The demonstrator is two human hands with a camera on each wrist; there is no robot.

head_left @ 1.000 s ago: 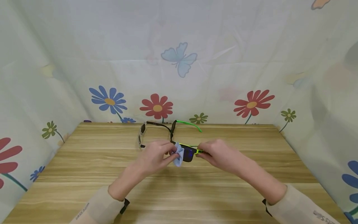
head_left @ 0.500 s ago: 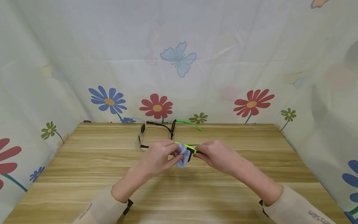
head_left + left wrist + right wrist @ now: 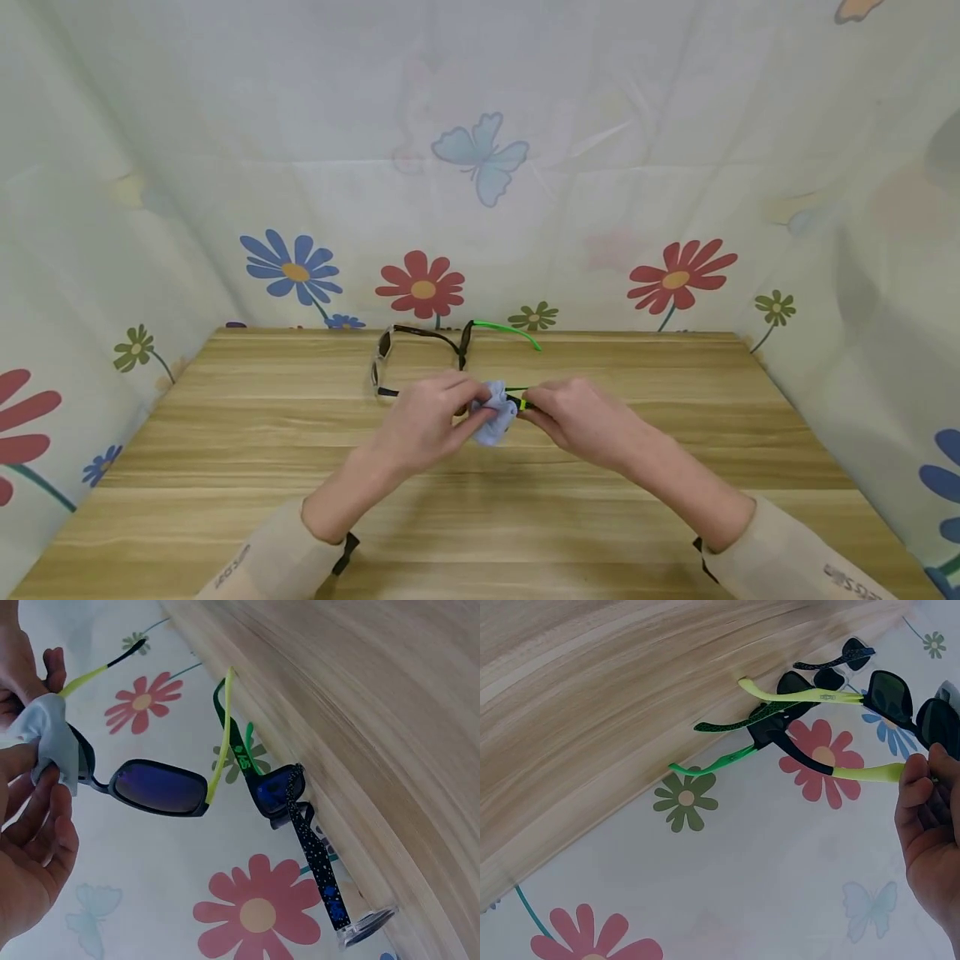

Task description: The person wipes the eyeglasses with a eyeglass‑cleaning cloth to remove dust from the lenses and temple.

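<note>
Two pale sleeves (image 3: 262, 550) come in from the near edge over the wood-grain bench (image 3: 525, 525), pushed back from the wrists. Both hands are closed in a pinch. The left hand (image 3: 423, 417) grips a bunched light-blue cloth (image 3: 497, 429) between thumb and fingers. The right hand (image 3: 588, 417) pinches the black-and-yellow sunglasses (image 3: 161, 787) by one arm, near the hinge. That pair is held between the hands, above the middle of the bench; the cloth is folded over the lens nearer the right hand, and the other, blue-tinted lens is bare. Just beyond, green-armed sunglasses (image 3: 277, 791) rest on the bench, and clear-framed sunglasses (image 3: 382, 346) lie to their left, one dark arm reaching the green pair's frame. Behind the bench hangs a white curtain (image 3: 600, 83) printed with flowers and a blue butterfly (image 3: 483, 158).
</note>
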